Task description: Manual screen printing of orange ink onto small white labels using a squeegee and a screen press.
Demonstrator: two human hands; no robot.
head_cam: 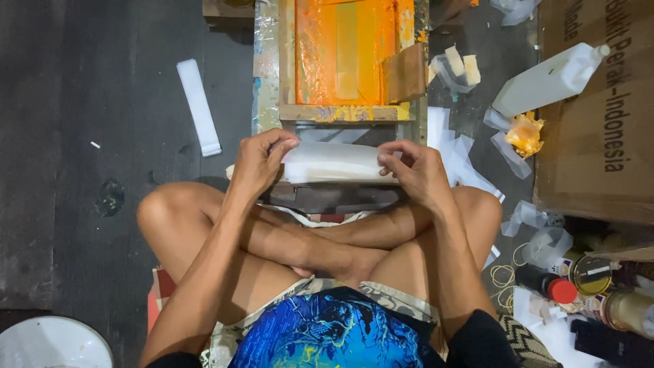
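Note:
I sit cross-legged on a dark floor. My left hand (257, 162) and my right hand (417, 170) each grip one end of a stack of thin white plastic sheets (332, 162), held flat above my shins. Just beyond the stack lies a wooden screen-printing frame (339, 112) whose mesh is covered in orange ink (344, 51). A wooden squeegee block (405, 72) rests on the frame's right side.
A white strip (198, 105) lies on the floor to the left. At right are a white plastic bottle (550, 79), a cardboard box (599, 136), loose plastic wrappers (470, 163), an orange-stained rag (524, 133), and jars and a red-capped bottle (547, 282). A white bowl (54, 344) sits bottom left.

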